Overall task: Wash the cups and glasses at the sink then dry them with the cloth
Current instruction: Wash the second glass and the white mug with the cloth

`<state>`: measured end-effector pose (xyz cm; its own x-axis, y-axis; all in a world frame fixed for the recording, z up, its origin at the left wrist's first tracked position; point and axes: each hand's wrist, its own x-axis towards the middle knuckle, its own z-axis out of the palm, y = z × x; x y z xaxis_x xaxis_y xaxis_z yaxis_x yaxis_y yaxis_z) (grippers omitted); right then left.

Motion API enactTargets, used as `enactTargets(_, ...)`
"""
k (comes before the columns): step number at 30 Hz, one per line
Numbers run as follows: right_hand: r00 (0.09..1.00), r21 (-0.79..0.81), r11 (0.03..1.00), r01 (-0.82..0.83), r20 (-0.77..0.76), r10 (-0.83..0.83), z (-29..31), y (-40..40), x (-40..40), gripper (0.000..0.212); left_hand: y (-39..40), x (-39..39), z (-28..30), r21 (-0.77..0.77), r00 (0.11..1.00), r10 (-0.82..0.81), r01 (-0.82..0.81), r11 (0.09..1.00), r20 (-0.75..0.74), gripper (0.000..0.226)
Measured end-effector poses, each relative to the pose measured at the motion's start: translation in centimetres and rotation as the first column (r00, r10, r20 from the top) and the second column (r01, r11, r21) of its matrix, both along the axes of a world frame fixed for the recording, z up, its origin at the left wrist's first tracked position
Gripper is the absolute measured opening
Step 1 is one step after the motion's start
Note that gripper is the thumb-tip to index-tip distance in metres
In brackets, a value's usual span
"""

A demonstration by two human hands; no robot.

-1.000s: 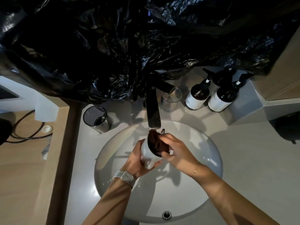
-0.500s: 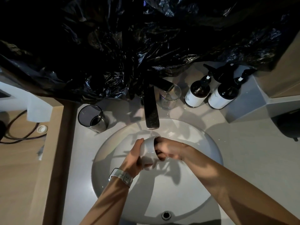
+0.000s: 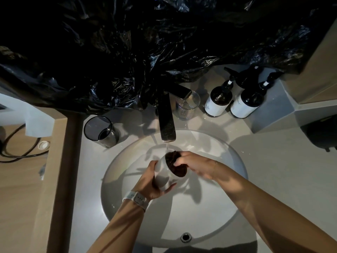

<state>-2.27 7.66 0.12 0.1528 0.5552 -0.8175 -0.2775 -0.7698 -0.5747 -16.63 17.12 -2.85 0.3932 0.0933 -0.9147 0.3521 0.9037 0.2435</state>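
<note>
A white cup (image 3: 165, 172) is held tilted over the round sink basin (image 3: 127, 198), under a thin stream of water from the dark faucet (image 3: 166, 123). My left hand (image 3: 151, 181) grips the cup's body from below. My right hand (image 3: 193, 164) holds a dark brown scrubbing cloth (image 3: 177, 164) that is pushed into the cup's mouth. A dark tinted glass (image 3: 99, 131) stands on the counter left of the faucet. A clear glass (image 3: 187, 106) stands right of the faucet.
Two dark pump bottles (image 3: 218, 99) (image 3: 245, 104) with white labels stand at the back right. Black plastic sheeting (image 3: 145, 52) hangs over the wall behind the sink. A wooden shelf (image 3: 21, 179) with a cable lies to the left. The overflow hole (image 3: 185, 236) is at the basin's near edge.
The dark cloth shows in the cup's mouth again after my right hand covered the opening half a second ago. The cup stays under the faucet, with water now visibly running.
</note>
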Motion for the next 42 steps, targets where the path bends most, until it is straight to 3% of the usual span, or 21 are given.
enactTargets(3,0.999,0.004,1.000,-0.010,0.037,0.010,-0.5,0.5,-0.9,0.041,-0.6,0.3,0.2,0.045,0.999,0.038,-0.039,0.998,0.023,0.035)
enactTargets(5,0.998,0.026,0.999,0.032,0.045,-0.033,-0.5,0.6,-1.4,0.024,-1.0,0.8,0.6,0.148,0.998,0.055,-0.061,0.987,0.044,0.036)
enactTargets(6,0.996,0.045,0.996,0.083,0.040,-0.085,-0.6,0.7,-1.7,0.015,-1.2,1.0,0.8,0.225,0.997,0.056,-0.066,0.972,0.050,0.039)
enactTargets(8,0.965,0.054,0.963,0.263,-0.010,-0.263,-1.1,1.0,-2.4,0.019,-1.6,1.3,0.9,0.422,0.998,0.039,-0.052,0.905,0.039,0.036)
enactTargets(11,0.804,-0.058,0.840,0.540,-0.259,-0.535,-1.6,1.1,-2.6,0.026,-1.5,1.2,0.6,0.622,1.000,0.023,-0.029,0.783,0.018,0.018)
enactTargets(14,0.693,-0.138,0.777,0.614,-0.376,-0.615,-2.1,0.6,-2.2,0.024,-1.4,0.8,0.0,0.672,0.998,-0.054,0.020,0.740,0.030,0.018)
enactTargets(16,0.678,-0.156,0.769,0.620,-0.386,-0.625,-2.4,0.5,-2.5,0.027,-1.4,0.5,0.0,0.593,0.999,-0.019,-0.004,0.805,0.033,0.021)
enactTargets(18,0.857,-0.007,0.877,0.481,-0.209,-0.472,-2.2,0.1,-2.8,0.015,-1.1,0.1,0.1,0.432,0.996,-0.001,-0.036,0.901,0.086,0.034)
enactTargets(20,0.984,0.191,0.972,0.135,0.091,-0.154,-0.5,-0.4,-2.9,0.019,-0.7,-0.2,0.0,0.345,0.989,-0.089,0.042,0.938,0.121,0.047)
enactTargets(22,0.943,0.247,0.952,-0.183,0.319,0.099,0.9,-0.8,-2.4,0.029,-0.1,-0.2,-0.2,0.299,0.984,-0.128,0.086,0.950,0.122,0.052)
enactTargets(24,0.796,0.189,0.878,-0.439,0.535,0.283,1.2,-1.4,-1.9,0.025,0.0,-0.2,-0.2,0.300,0.990,-0.099,0.064,0.952,0.104,0.050)
enactTargets(26,0.639,0.112,0.807,-0.580,0.677,0.365,1.6,-2.1,-1.4,0.014,0.0,-0.5,-0.4,0.284,0.997,-0.045,0.026,0.959,0.060,0.046)
enactTargets(28,0.617,0.108,0.835,-0.540,0.726,0.305,1.6,-3.3,-0.5,0.024,-0.1,-0.8,-0.5,0.173,0.999,0.023,-0.029,0.984,0.032,0.044)
enactTargets(31,0.702,0.289,0.927,-0.239,0.711,-0.040,0.9,-4.6,0.5,0.031,-0.2,-1.0,-0.4,0.064,0.993,0.099,-0.103,0.993,0.067,0.042)
enactTargets(35,0.633,0.488,0.872,0.045,0.661,-0.403,-0.1,-4.2,0.0,0.037,-0.3,-1.1,-0.1,0.008,0.990,0.106,-0.107,0.994,0.094,0.043)
enactTargets(38,0.601,0.504,0.864,0.009,0.688,-0.407,-0.7,-3.0,-1.3,0.040,-0.6,-0.9,0.0,-0.009,0.991,0.108,-0.108,0.994,0.076,0.043)
enactTargets(42,0.768,0.444,0.885,-0.141,0.614,-0.185,-0.5,-2.6,-3.0,0.040,-0.4,-0.4,0.3,0.018,0.993,0.081,-0.083,0.996,0.087,0.042)
